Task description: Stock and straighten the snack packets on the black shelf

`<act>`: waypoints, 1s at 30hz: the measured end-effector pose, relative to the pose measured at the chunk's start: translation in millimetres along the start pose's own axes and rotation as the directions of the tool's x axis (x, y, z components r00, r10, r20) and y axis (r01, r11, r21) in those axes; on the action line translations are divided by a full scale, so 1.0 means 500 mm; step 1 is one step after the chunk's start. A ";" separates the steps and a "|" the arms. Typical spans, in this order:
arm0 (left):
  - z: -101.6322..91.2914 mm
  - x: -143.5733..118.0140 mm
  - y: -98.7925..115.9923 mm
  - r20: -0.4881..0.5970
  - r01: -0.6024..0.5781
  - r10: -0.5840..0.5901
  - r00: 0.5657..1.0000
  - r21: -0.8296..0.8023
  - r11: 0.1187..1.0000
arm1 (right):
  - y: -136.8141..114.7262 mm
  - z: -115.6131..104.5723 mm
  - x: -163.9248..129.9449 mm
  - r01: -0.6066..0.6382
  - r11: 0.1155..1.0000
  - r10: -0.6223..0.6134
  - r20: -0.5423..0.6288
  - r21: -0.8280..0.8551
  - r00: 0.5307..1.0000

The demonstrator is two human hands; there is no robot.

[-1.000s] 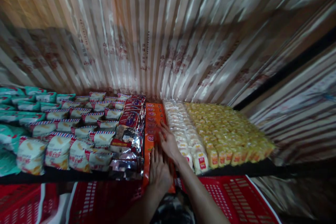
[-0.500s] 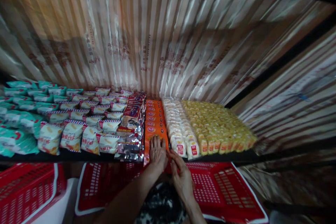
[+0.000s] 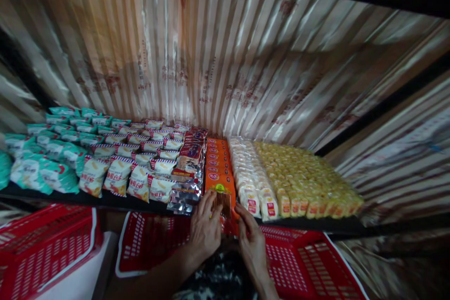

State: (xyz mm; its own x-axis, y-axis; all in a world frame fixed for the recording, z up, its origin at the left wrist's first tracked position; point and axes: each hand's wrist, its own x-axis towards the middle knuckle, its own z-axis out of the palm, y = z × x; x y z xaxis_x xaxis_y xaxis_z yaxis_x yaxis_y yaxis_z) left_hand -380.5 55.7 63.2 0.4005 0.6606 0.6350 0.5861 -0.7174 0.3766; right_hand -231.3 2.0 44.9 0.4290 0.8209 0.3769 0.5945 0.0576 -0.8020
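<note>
Two hands grip one flat orange foil snack packet (image 3: 222,199) at the dark shelf's (image 3: 105,198) front edge, between silver foil packs (image 3: 185,188) and white wrapped cakes (image 3: 250,187): left hand (image 3: 205,230) fingers curled on its left side, right hand (image 3: 251,238) fingers pressing its right.

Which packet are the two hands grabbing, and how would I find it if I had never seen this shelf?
Look at the long dark shelf full of snack packets. Near its middle runs one narrow orange row, between the shiny silver packets and the pale bread packets. The front orange packet of that row sits at the shelf's edge, between the left hand and the right hand; it alone shows a round yellow-green sticker.
</note>
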 end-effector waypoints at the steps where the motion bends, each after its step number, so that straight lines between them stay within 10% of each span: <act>1: -0.022 -0.001 -0.012 -0.036 0.008 -0.008 0.999 0.010 1.000 | -0.001 0.003 -0.006 -0.011 1.000 0.011 0.005 0.005 1.000; 7: -0.100 0.059 -0.067 -0.155 0.162 -0.146 0.977 0.093 0.982 | -0.006 0.011 -0.039 -0.080 0.996 0.077 0.053 0.050 0.996; 19: -0.080 0.100 -0.060 -0.053 0.248 -0.242 0.969 0.182 0.952 | 0.036 -0.073 -0.106 -0.148 0.989 0.148 -0.058 0.009 0.987; 30: -0.117 -0.138 0.030 0.156 0.246 -0.232 0.960 -0.077 0.966 | -0.010 -0.037 -0.210 -0.213 0.974 0.216 -0.027 0.075 0.976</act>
State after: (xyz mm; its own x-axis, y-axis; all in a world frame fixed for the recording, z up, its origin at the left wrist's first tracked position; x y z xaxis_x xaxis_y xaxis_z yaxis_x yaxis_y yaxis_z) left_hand -440.6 -13.8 64.4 0.3583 0.8353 0.4170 0.6107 -0.5475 0.5721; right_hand -266.7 -94.9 18.0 0.5653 0.7984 0.2074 0.4370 -0.0766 -0.8962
